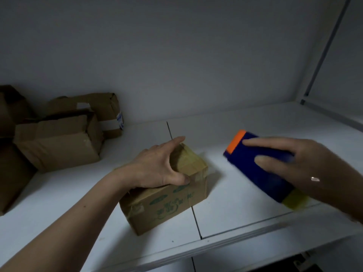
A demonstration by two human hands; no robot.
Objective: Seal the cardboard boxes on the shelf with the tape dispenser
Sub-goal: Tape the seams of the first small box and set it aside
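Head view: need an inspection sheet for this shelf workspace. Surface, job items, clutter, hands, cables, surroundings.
Surface: white shelf, with a dark seam between its panels.
Job's things: small box with green print, tape already across its top; blue tape dispenser with an orange edge, motion-blurred, to the right of that box and apart from it; pile of boxes at the back left, some flaps loose.
Clutter: nothing seen.
Hands: left hand grips the small box's top; right hand holds the tape dispenser.
Cables: nothing seen.
Surroundings: plain back wall, metal upright at right, dim light.
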